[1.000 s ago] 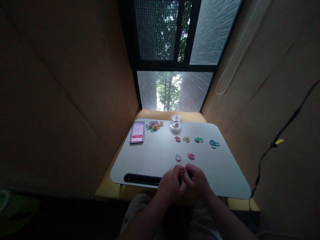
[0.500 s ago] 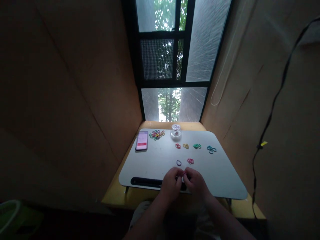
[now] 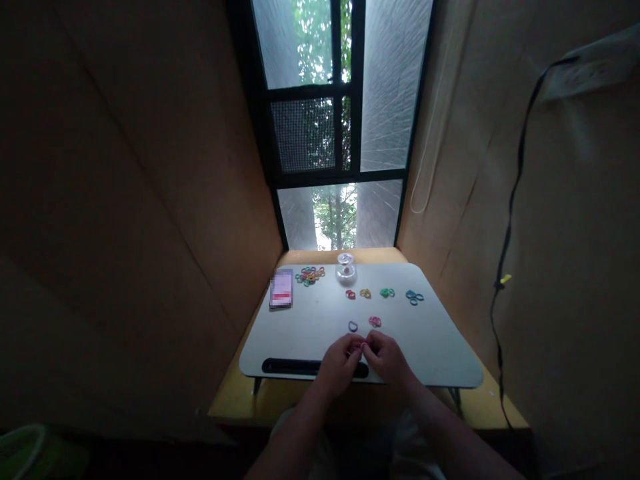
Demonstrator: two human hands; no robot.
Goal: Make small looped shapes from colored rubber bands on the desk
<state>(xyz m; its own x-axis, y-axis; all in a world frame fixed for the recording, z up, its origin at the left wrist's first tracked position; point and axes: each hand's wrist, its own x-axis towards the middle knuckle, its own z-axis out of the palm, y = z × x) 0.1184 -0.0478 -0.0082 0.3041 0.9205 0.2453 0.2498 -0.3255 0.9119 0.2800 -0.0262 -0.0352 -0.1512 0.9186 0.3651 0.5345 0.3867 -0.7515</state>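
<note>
Near the front edge of the white table (image 3: pixel 310 327), my left hand (image 3: pixel 340 363) and my right hand (image 3: pixel 385 357) meet at the fingertips, pinching a small pink band (image 3: pixel 363 345) between them. Just beyond my fingers lie a purple band (image 3: pixel 353 327) and a pink pile (image 3: pixel 375 321). Farther back, small groups form a row: red (image 3: pixel 351 294), yellow (image 3: pixel 365 293), green (image 3: pixel 387 293) and teal (image 3: pixel 414 297). A mixed-colour pile (image 3: pixel 310 275) sits at the back left, beside a clear round container (image 3: pixel 345 272).
A phone (image 3: pixel 281 289) lies at the table's left edge. The black slot (image 3: pixel 290 366) runs along the front, partly behind my left hand. A black cable (image 3: pixel 511 200) hangs on the right wall. Beyond the table is a window (image 3: pixel 335 213); a green basket (image 3: pixel 23 450) is at lower left.
The camera view has shifted and tilted slightly, so the table and window appear moved. My hands stay together with small finger movements around the pink band.
</note>
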